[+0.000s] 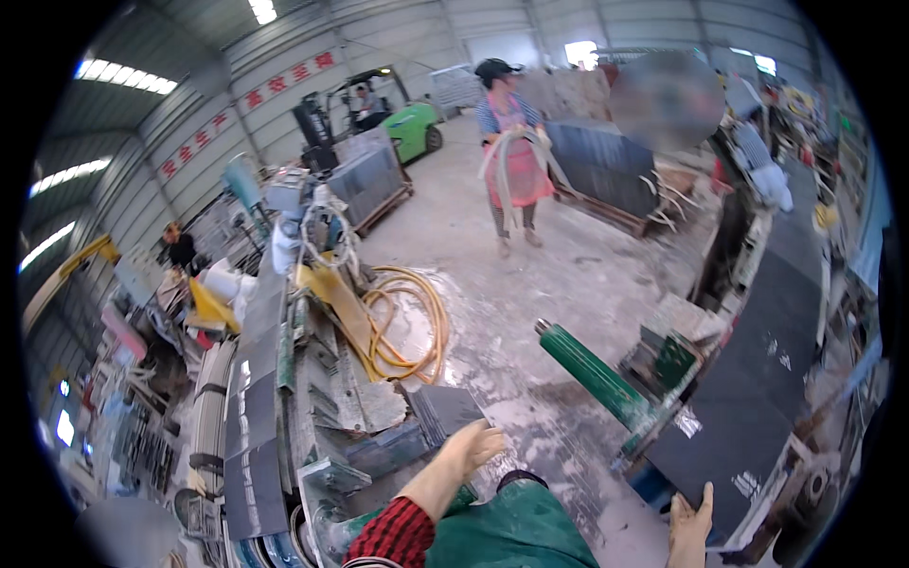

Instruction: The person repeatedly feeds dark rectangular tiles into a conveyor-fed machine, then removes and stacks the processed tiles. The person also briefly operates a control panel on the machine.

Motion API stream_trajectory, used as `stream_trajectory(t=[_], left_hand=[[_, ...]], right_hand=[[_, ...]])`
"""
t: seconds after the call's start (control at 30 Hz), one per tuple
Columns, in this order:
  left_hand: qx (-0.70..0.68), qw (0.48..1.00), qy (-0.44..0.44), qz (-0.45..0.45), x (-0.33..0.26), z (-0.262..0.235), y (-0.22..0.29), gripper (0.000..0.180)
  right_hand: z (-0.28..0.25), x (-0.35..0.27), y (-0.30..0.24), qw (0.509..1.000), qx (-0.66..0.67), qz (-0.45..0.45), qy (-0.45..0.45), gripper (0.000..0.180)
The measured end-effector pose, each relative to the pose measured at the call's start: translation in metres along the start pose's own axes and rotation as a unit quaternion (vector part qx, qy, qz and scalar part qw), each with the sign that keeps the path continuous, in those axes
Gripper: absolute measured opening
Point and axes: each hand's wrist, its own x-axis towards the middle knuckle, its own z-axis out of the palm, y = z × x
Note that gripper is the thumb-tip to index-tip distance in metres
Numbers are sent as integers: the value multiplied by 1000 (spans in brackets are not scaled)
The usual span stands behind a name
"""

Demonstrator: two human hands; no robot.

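My left hand [473, 445] hangs loose with fingers apart, just below a small dark stone tile [443, 411] lying by the machine base. It holds nothing. My right hand [691, 521] rests with fingers spread against the near edge of a large dark stone slab [748, 388] lying on a roller table at the right. A green cylinder handle [592, 371] sticks out from that table toward me. My green apron [502, 530] and red checked sleeve [398, 532] fill the bottom centre.
A cutting line with dark tiles [248, 417] runs down the left. Coiled yellow hoses [409, 327] lie on the wet concrete floor. A person in a pink apron [511, 151] stands ahead holding straps. A green forklift [388, 118] and stacked slabs [606, 166] stand behind.
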Motion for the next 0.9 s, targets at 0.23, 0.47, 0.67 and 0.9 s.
stream_trajectory(t=[0.23,0.47,0.67,0.9], left_hand=[[-136,904,302,269,-105,-305,24,13],[392,575,651,303,-258,-445,-25,52],[511,521,656,192,-287,-445,-34,53],[476,549,646,235,-295,-437,-25,46]], right_hand=[[3,8,8,992,98,76,7,51],[86,-36,-5,993,-27,117,-8,63],[107,-42,5,993,-7,111,-24,63],[79,33,21,626,371,641,-243,55]])
